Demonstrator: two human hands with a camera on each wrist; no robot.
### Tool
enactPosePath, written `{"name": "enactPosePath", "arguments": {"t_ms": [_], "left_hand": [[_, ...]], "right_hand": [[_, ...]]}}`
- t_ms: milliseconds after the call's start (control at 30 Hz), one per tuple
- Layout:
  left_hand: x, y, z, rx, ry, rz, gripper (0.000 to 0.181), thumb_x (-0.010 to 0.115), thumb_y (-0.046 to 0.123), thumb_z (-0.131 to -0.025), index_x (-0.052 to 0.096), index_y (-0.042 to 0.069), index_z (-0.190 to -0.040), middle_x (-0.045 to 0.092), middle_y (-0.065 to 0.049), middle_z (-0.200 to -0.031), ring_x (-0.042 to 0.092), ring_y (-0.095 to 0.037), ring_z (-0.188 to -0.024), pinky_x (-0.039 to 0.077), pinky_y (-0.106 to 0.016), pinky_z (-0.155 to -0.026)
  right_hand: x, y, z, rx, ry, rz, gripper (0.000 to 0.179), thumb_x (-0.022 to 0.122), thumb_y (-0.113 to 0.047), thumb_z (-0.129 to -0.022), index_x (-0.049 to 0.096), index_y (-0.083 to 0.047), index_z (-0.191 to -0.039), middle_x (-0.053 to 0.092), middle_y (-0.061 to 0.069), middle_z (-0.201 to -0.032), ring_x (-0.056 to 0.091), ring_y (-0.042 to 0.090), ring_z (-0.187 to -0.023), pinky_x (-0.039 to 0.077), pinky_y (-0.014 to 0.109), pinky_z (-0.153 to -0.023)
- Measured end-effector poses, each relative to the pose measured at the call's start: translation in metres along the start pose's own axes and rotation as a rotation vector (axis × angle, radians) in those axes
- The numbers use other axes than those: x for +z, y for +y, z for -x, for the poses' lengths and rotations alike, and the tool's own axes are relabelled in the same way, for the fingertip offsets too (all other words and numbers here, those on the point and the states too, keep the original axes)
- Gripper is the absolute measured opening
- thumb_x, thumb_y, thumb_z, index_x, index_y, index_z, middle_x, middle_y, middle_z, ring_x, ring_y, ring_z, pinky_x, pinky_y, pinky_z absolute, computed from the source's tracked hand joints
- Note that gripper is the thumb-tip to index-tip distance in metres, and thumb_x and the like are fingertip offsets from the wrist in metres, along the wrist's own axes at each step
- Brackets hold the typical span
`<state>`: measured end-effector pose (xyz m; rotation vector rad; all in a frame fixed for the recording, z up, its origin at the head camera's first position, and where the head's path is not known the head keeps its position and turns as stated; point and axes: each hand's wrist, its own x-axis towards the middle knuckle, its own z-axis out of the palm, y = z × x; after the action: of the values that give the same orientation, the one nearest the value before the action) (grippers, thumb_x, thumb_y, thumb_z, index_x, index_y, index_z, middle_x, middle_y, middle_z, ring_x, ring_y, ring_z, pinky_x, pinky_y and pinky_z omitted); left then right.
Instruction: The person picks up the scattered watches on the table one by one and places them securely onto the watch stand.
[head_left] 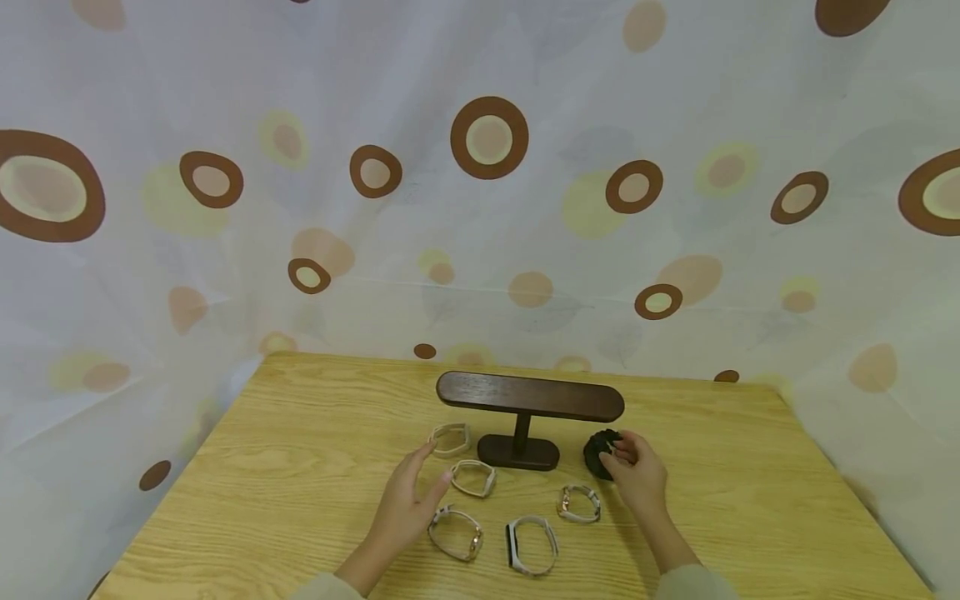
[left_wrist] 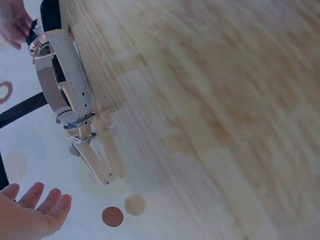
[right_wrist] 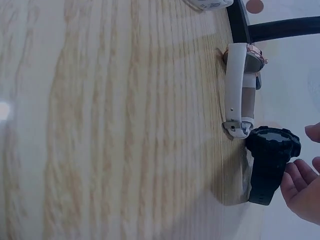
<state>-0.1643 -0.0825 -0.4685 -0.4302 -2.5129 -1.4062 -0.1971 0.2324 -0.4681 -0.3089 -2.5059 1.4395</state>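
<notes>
Where right hand [head_left: 639,477] overlaps, black watch [head_left: 595,455] hidden.

1. A pale cloth [head_left: 465,217] rises behind the table [head_left: 285,467] and along its left and right sides, like walls.
2. Its print is scattered: brown rings with cream and pinkish centres, solid brown dots [head_left: 424,352], peach and yellow blots, and faint grey leaf shapes.
3. Soft folds and thin creases cross it (one runs nearly level, low on the back).
4. The table has a yellowish wood top with streaky grain; its far edge meets the cloth.
5. Light is soft and fairly even in the head view; both wrist views look cooler, and a white glare [right_wrist: 4,111] sits on the wood at the right wrist view's left edge.
</notes>
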Motion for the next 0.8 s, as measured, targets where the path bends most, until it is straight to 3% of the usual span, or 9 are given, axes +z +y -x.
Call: {"name": "enactPosePath", "arguments": {"t_ms": [133, 267, 567, 800], "left_hand": [[0.0007, -0.0001, 0.0007, 0.006, -0.009, 0.01, 0.051, 0.052, 0.028, -0.094, 0.044, -0.005, -0.132, 0.049, -0.025, -0.131, 0.045, -0.045, -0.122, 0.039, -0.06, -0.099], [0.0005, 0.0002, 0.0016, -0.009, -0.019, 0.022, 0.05, 0.052, 0.029, -0.094, 0.044, -0.003, -0.133, 0.049, -0.024, -0.131, 0.045, -0.043, -0.122, 0.038, -0.059, -0.1], [0.0027, -0.0017, 0.0018, 0.008, -0.04, 0.041, 0.05, 0.051, 0.028, -0.095, 0.042, -0.005, -0.133, 0.048, -0.026, -0.132, 0.044, -0.044, -0.123, 0.038, -0.059, -0.1], [0.0094, 0.0021, -0.0032, -0.004, -0.085, 0.141, 0.048, 0.049, 0.026, -0.097, 0.042, -0.006, -0.132, 0.046, -0.027, -0.133, 0.043, -0.045, -0.122, 0.038, -0.061, -0.099]], "right_hand": [[0.0024, -0.004, -0.0009, -0.064, -0.028, 0.083, 0.04, 0.061, 0.0, -0.085, 0.051, 0.008, -0.122, 0.057, 0.026, -0.113, 0.056, 0.037, -0.104, 0.052, 0.022, -0.08], [0.0044, -0.0066, -0.0014, -0.091, -0.044, 0.127, 0.037, 0.059, 0.003, -0.085, 0.053, 0.009, -0.121, 0.057, 0.028, -0.113, 0.056, 0.038, -0.103, 0.053, 0.04, -0.084], [0.0064, -0.0071, -0.0046, -0.112, -0.045, 0.162, 0.028, 0.055, 0.006, -0.085, 0.058, 0.01, -0.112, 0.059, 0.029, -0.111, 0.058, 0.038, -0.098, 0.055, 0.039, -0.078], [0.0066, -0.0058, -0.0081, -0.105, -0.061, 0.189, 0.025, 0.056, 0.003, -0.086, 0.06, 0.009, -0.11, 0.059, 0.028, -0.112, 0.059, 0.036, -0.096, 0.055, 0.035, -0.072]]}}
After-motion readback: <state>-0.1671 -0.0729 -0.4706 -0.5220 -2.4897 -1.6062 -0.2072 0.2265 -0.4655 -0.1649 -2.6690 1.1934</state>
